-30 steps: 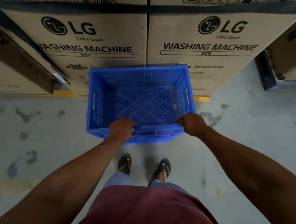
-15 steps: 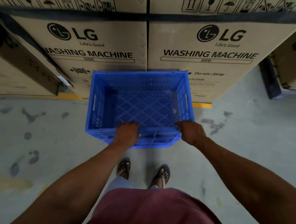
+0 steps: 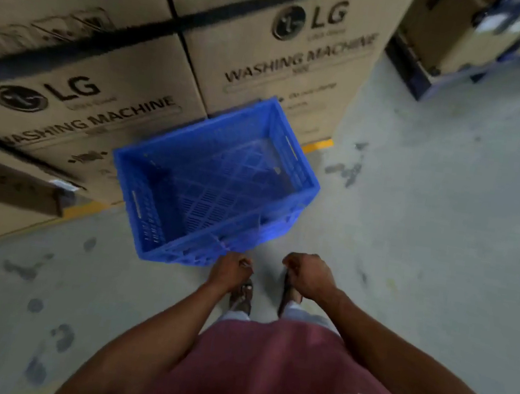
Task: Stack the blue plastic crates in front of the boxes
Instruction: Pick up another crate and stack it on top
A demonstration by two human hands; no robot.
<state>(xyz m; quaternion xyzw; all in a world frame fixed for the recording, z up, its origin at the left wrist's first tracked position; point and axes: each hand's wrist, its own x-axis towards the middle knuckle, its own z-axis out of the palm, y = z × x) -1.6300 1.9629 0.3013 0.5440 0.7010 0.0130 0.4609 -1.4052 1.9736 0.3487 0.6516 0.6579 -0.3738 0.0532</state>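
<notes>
While the blue crate [image 3: 213,187] sits free, both hands [image 3: 230,270] hang loosely curled, holding nothing.

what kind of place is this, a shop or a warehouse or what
Most likely a warehouse or appliance stockroom. Large washing machine cartons stand stacked on a bare concrete floor with a yellow painted line, and a blue plastic crate sits before them.

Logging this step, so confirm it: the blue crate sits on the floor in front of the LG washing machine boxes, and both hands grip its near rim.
Not quite. In the head view the left hand and right hand are off the blue crate, holding nothing. The rest stands.
</notes>
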